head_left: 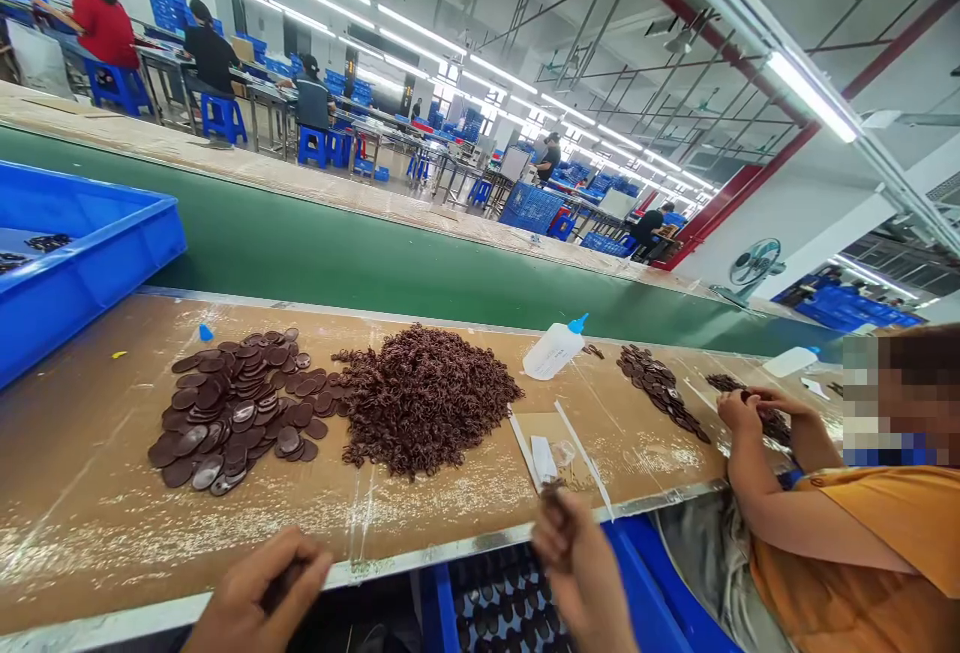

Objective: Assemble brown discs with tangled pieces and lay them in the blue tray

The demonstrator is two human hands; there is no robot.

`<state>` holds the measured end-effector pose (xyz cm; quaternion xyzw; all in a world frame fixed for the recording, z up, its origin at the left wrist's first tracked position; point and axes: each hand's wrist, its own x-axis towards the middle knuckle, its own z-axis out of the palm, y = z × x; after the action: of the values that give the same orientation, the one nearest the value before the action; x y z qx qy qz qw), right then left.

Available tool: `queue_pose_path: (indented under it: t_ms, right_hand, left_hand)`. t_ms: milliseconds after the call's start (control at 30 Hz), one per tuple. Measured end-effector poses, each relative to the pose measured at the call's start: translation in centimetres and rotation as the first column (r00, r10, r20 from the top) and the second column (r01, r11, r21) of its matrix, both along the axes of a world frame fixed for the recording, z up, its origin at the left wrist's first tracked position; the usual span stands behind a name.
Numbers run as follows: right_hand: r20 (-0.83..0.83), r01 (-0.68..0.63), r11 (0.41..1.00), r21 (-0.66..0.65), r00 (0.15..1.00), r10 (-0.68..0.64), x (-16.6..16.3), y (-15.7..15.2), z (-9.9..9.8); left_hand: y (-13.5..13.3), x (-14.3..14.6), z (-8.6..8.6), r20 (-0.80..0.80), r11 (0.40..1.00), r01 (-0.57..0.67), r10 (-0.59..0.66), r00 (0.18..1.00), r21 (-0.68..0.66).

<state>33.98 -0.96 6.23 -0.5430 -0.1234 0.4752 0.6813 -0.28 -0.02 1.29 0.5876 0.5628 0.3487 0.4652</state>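
Note:
My left hand (259, 593) rests at the near edge of the brown worktop (82, 493), fingers curled around a small dark piece. My right hand (574, 548) hovers just past the worktop's edge, fingers pinched on a small dark brown part. Ahead of my left hand lies a spread of dark brown round discs (232, 408). To the right of them is a heap of small brown tangled parts (424, 398). A white squeeze bottle with a blue cap (553, 348) lies behind a small paper sheet (551, 448) smeared with glue.
A co-worker in an orange shirt (862, 543) sits at my right, hands on another pile of discs (660, 388). A blue bin (67, 253) stands at far left. Another blue tray of dark parts (502, 603) sits below my hands. A green conveyor belt (375, 258) runs behind the worktop.

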Motion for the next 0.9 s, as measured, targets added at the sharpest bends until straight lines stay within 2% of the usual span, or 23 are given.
queue_pose_path:
  t_ms: [100, 167, 233, 433, 600, 900]
  right_hand:
    - [0.073, 0.114, 0.993, -0.011, 0.991, -0.113, 8.1, 2.5, 1.7]
    - [0.125, 0.166, 0.985, -0.056, 0.98, -0.158, 11.4, 3.6, 1.6]
    - [0.163, 0.177, 0.98, -0.095, 0.974, -0.16, 13.1, 4.3, 0.9]
    - [0.187, 0.083, 0.982, -0.168, 0.981, -0.051, 14.6, 5.0, -0.9]
    - [0.201, 0.061, 0.979, -0.195, 0.979, -0.021, 15.0, 5.1, -1.1]
    - [0.217, 0.042, 0.978, -0.202, 0.976, 0.003, 15.2, 5.2, -1.3]
  left_hand:
    - [2.1, -1.2, -0.1, 0.028, 0.964, -0.263, 0.262, 0.965, 0.03]
    - [3.1, -1.5, 0.1, 0.099, 0.945, -0.326, 0.326, 0.94, -0.023]
    - [3.6, -1.4, 0.3, 0.153, 0.94, -0.332, 0.34, 0.928, -0.073]
    - [3.3, -1.1, 0.4, 0.156, 0.94, -0.331, 0.341, 0.927, -0.082]
    - [3.1, -1.4, 0.4, 0.078, 0.945, -0.324, 0.327, 0.942, -0.05]
    - [3.0, -1.3, 0.4, 0.079, 0.943, -0.331, 0.331, 0.94, -0.018]
